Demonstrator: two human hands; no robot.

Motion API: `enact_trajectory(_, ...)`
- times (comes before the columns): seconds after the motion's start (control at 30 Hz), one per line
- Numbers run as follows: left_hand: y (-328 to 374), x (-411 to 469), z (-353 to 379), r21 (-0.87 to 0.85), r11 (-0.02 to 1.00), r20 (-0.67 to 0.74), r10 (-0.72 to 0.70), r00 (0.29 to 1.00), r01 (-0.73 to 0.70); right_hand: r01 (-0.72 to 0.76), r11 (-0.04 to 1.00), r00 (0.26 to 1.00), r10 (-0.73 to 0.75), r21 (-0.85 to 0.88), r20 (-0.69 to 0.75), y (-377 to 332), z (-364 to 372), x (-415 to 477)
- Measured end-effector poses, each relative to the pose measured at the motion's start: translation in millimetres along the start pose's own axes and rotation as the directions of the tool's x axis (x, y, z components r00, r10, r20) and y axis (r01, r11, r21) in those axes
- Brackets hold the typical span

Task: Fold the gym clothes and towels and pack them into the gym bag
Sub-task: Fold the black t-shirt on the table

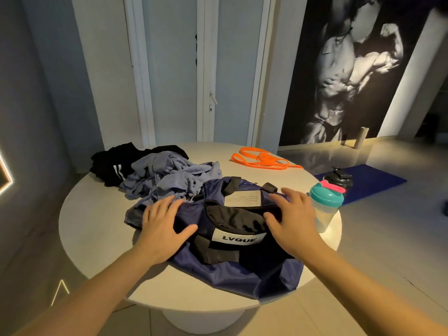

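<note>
Bag at table near edge, under L hand & R hand, both spread flat. 1 bag, 1 clothes pile.

Both arms reach forward, left hand and right hand palm-down, fingers spread and relaxed.

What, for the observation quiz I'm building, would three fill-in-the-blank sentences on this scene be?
The left hand and right hand rest on the navy gym bag, whose white label reads ____.
The resistance bands on the table are ____.
The clear shaker bottle beside the right hand has a ____ lid.
Missing: LVQUE; orange; teal.
</note>
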State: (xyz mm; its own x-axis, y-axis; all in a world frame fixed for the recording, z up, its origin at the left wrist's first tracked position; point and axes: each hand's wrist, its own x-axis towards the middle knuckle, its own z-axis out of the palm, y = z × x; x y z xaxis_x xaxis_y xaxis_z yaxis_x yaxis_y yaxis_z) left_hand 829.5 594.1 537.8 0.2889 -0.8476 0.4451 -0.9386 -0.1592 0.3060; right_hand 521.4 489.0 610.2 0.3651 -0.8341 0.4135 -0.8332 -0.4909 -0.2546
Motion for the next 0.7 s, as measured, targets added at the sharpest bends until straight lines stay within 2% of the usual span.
enact_trajectory(0.07,-11.4,-14.8,8.1,0.037,0.994,0.13,-0.106,0.986,0.102,-0.206,0.977,0.977,0.209,-0.045,0.05,16.8,5.1,-40.5)
enact_trajectory(0.1,-14.1,-21.3,12.3,0.024,0.992,0.18,-0.126,0.976,0.123,-0.263,0.965,0.96,0.262,-0.002,0.099,21.9,13.7,-56.6)
enact_trajectory(0.17,-14.3,-29.4,17.7,-0.008,0.989,0.225,-0.144,0.964,0.15,-0.299,0.936,0.943,0.26,0.187,0.208,22.1,35.3,-75.1)
enact_trajectory(0.27,-6.4,-30.5,19.9,-0.009,0.984,0.214,-0.172,0.962,0.178,-0.309,0.895,0.925,0.204,0.322,0.32,3.5,60.1,-68.2)
enact_trajectory(0.43,17.0,-20.7,29.1,0.055,0.97,0.206,-0.243,0.948,0.237,-0.257,0.933,0.883,0.122,0.25,0.453,-25.3,82.8,-16.3)
enact_trajectory(0.7,62.8,29.9,63.6,0.037,0.954,0.228,-0.297,0.927,0.297,-0.173,0.978,0.906,0.111,0.119,0.408,15.1,118.2,83.5)
